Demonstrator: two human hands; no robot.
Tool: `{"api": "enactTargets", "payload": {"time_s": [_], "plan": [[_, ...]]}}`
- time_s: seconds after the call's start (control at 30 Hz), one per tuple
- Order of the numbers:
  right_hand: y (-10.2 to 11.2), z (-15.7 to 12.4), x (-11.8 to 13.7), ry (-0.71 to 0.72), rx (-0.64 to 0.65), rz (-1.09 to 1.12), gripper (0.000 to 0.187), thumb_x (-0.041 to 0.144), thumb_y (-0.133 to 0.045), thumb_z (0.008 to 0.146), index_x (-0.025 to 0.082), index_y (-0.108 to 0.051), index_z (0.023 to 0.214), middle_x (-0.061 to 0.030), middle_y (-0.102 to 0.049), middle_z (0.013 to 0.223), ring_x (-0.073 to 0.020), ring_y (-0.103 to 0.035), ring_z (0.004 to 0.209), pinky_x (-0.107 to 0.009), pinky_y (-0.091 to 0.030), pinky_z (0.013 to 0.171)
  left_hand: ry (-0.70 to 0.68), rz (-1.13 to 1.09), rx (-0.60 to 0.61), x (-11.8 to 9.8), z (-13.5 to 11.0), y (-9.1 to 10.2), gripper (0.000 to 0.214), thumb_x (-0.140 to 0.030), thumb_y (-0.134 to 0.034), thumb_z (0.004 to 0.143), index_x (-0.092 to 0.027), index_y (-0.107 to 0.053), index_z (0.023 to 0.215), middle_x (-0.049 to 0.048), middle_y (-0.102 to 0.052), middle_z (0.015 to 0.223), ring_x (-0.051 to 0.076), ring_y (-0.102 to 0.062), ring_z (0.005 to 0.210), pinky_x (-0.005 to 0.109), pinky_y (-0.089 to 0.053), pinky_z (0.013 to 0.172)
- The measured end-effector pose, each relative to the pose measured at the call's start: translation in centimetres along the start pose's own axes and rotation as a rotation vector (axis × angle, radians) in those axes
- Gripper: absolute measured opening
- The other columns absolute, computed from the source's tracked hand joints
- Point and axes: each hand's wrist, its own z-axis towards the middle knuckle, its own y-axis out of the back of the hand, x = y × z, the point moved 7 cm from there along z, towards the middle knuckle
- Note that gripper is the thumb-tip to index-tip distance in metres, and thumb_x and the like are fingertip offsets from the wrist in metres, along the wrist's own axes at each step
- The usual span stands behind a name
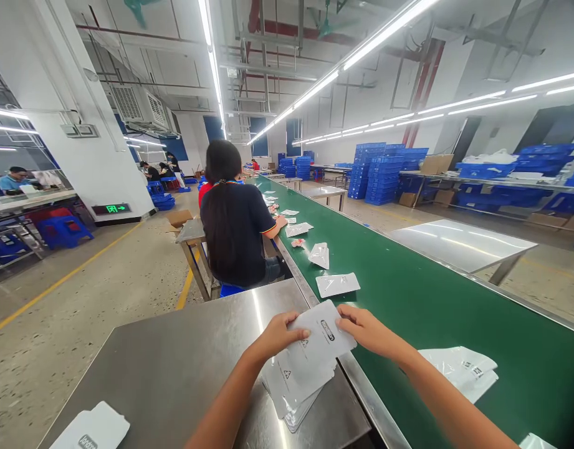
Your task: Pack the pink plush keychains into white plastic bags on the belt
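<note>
White pouches [321, 333] are held in both hands at the near side, over the seam where the steel counter [184, 349] adjoins the green belt [389, 274]. Left hand [280, 337]: grip grasping the left edge, thumb laid flat on the upper face. Right hand [364, 327]: grip pinching the right edge near the upper corner.

Appearance: flat, matte white, corners rounded; a dark oval logo with pale lettering, small print and a triangular recycling mark. Small lettering not legible. Further pouches [291, 390] are fanned out below, edges staggered; whether these touch the counter cannot be determined. A glossy pouch [338, 285] lies on the belt just beyond the hands.
</note>
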Motion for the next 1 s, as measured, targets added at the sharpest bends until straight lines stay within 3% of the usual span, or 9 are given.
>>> {"api": "enactTargets", "payload": {"time_s": [0.1,0.2,0.33,0.47,0.67,0.8,0.87,1.0], "plan": [[-1.7,1.6,-1.8,0.006,-0.055,0.029,0.022,0.038,-0.044,0.082,0.018,-0.054,0.083,0.0023,-0.050,0.069,-0.0111,-0.043,0.062,-0.022,-0.031,0.054,0.075,0.083,-0.114,1.9,-1.1,1.0,0.030,-0.042,-0.062,0.071,-0.015,-0.062,0.084,-0.0003,-0.060,0.076,0.015,-0.055,0.069,0.022,-0.040,0.057],[-3.3,3.0,-2.0,0.044,-0.056,0.002,0.021,0.036,-0.046,0.081,0.017,-0.054,0.078,0.0022,-0.052,0.070,-0.0114,-0.045,0.063,-0.022,-0.032,0.055,0.109,0.131,-0.158,2.8,-2.1,1.9,0.034,-0.044,-0.065,0.068,-0.015,-0.062,0.085,0.0005,-0.061,0.076,0.017,-0.056,0.071,0.023,-0.040,0.058],[-4.6,4.3,1.0,0.161,0.046,-0.089,0.019,0.033,-0.046,0.082,0.019,-0.055,0.075,0.0032,-0.052,0.067,-0.0109,-0.045,0.063,-0.021,-0.032,0.055,0.095,-0.008,0.010,1.3,-2.8,2.3,0.048,-0.043,-0.067,0.067,-0.020,-0.058,0.108,0.0042,-0.065,0.093,0.022,-0.059,0.086,0.027,-0.044,0.069],[-4.4,5.4,4.6,0.286,0.135,-0.180,0.017,0.031,-0.047,0.083,0.021,-0.059,0.080,0.0029,-0.056,0.067,-0.0110,-0.048,0.063,-0.021,-0.032,0.056,0.157,-0.128,0.224,0.1,-2.2,1.9,0.039,-0.045,-0.064,0.070,-0.020,-0.064,0.100,0.0043,-0.067,0.095,0.023,-0.060,0.087,0.029,-0.045,0.074],[-2.2,7.2,5.6,0.287,0.005,-0.329,0.021,0.029,-0.047,0.082,0.020,-0.057,0.067,0.0034,-0.050,0.059,-0.0097,-0.042,0.057,-0.021,-0.028,0.052,0.130,-0.388,0.233,0.2,0.0,1.5,0.045,-0.041,-0.066,0.072,-0.016,-0.062,0.108,0.0088,-0.067,0.097,0.023,-0.061,0.088,0.031,-0.044,0.077],[-1.8,9.2,3.9,0.254,0.100,-0.170,0.020,0.037,-0.051,0.081,0.020,-0.062,0.075,0.0036,-0.054,0.063,-0.0095,-0.046,0.059,-0.020,-0.033,0.053,0.204,-0.557,0.159,2.2,1.7,1.6,0.044,-0.040,-0.067,0.072,-0.014,-0.061,0.107,0.0090,-0.068,0.093,0.021,-0.063,0.082,0.030,-0.046,0.073],[-1.1,11.5,1.6,0.112,0.100,0.027,0.025,0.042,-0.053,0.080,0.020,-0.063,0.088,0.0017,-0.061,0.072,-0.0103,-0.052,0.064,-0.020,-0.039,0.055,0.244,-0.636,0.043,3.7,2.8,2.2,0.043,-0.041,-0.067,0.072,-0.013,-0.061,0.104,0.0094,-0.068,0.092,0.021,-0.064,0.082,0.031,-0.047,0.074],[1.8,17.0,-5.2,-0.268,-0.133,0.247,0.037,0.044,-0.038,0.089,0.014,-0.057,0.100,-0.0057,-0.064,0.082,-0.0094,-0.057,0.063,-0.021,-0.047,0.057,0.274,-0.789,-0.156,6.6,4.7,3.2,0.041,-0.041,-0.067,0.072,-0.013,-0.061,0.100,0.0105,-0.069,0.092,0.023,-0.064,0.085,0.035,-0.049,0.079]]}}
